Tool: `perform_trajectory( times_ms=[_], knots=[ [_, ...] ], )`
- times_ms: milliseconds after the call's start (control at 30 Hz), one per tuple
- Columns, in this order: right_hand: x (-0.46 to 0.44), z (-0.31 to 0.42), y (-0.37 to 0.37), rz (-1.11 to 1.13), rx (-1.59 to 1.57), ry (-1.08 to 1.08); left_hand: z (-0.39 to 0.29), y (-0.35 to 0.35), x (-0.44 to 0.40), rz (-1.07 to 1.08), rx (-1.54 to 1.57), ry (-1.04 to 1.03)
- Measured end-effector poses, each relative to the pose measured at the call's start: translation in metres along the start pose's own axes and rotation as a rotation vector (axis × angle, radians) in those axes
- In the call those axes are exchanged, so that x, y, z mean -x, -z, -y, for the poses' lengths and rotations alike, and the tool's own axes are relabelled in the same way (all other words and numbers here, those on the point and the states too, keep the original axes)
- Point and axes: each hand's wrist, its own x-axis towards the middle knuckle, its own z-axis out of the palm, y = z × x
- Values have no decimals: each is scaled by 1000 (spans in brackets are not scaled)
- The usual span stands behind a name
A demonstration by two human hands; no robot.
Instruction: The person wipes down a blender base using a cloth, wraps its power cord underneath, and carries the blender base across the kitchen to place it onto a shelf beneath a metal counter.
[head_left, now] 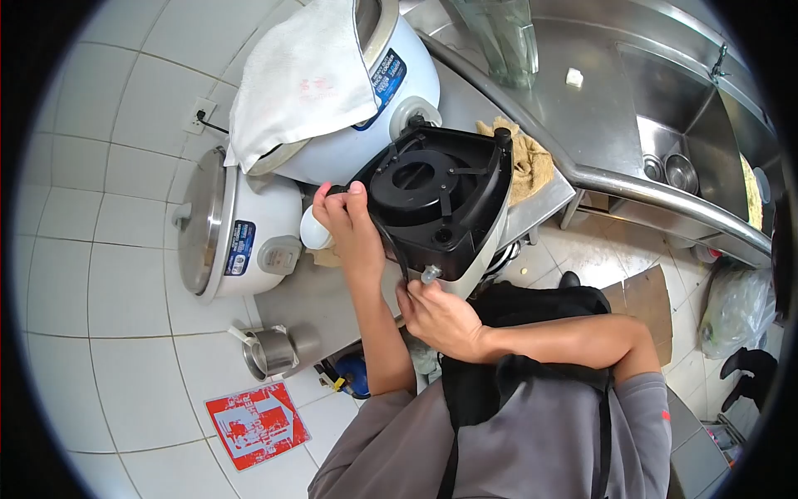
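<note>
A black-bottomed appliance with a pale side (413, 187) lies tipped on the steel counter, its underside with a round raised ring facing me. My left hand (349, 226) is closed at its left corner, thumb and fingers pinching a small black part there. Along the near left edge runs a black cord (404, 259). At the lower end of this cord, my right hand (442, 320) has its fingers curled in and closed, beside a translucent knob (431, 274). The fingertips of my right hand are partly hidden.
Behind the appliance stands a large rice cooker (416, 83) draped with a white towel (307, 87). Another rice cooker (266, 237) is at left, above a steel pot (270, 353). A brown cloth (528, 164) lies right, near the sink (690, 108). Cardboard (644, 308) covers some floor.
</note>
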Motion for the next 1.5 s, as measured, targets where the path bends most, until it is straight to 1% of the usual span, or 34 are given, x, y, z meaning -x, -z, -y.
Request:
perform_trajectory(
  times_ms=[33,67,200,300,367,433,467,500,533,633,667,767,800,933,1033,1133,1233,1267,1367,1400,1500],
  knots=[
    [-1,1,3,24,6,-5,-2,-1,1,8,22,-4],
    [-2,2,1,-28,-42,-22,-3,-1,1,16,45,-7],
    [7,2,23,-94,-339,-144,5,-1,-1,2,69,-58],
    [17,-13,48,-296,-529,-200,0,2,0,20,138,-30],
    [25,-42,72,-298,-671,-375,-6,4,1,30,229,27],
    [29,-70,80,-283,-948,-719,1,2,0,23,161,-38],
    [32,-86,74,-245,-998,-671,4,2,0,19,127,-72],
    [34,-99,67,-207,-1051,-628,4,2,0,20,114,-60],
    [32,-107,63,-176,-997,-613,5,3,-1,24,101,-52],
    [32,-132,48,-72,-971,-488,5,4,-2,37,64,-44],
    [30,-138,47,-77,-951,-462,3,5,-2,46,71,-37],
    [15,-165,48,3,-846,-246,-1,7,-1,76,64,-23],
    [10,-171,49,61,-819,-221,2,8,-2,86,61,-24],
    [-5,-188,44,154,-858,-144,4,11,-2,113,3,-65],
    [-8,-184,40,96,-781,-182,-1,13,-2,139,31,-75],
    [-12,-187,19,119,-694,-317,-7,12,-1,148,51,-64],
    [-19,-201,36,283,-1032,-603,-4,15,-3,154,64,-59],
    [-17,-209,40,452,-1069,-656,-4,14,-2,148,71,-47],
    [20,-224,2,386,-1433,-567,-6,12,-3,134,90,-27],
    [28,-228,-4,404,-1491,-536,-5,13,-3,133,86,-33],
    [25,-231,0,446,-1539,-630,-5,12,-3,125,65,-31]
  ],
)
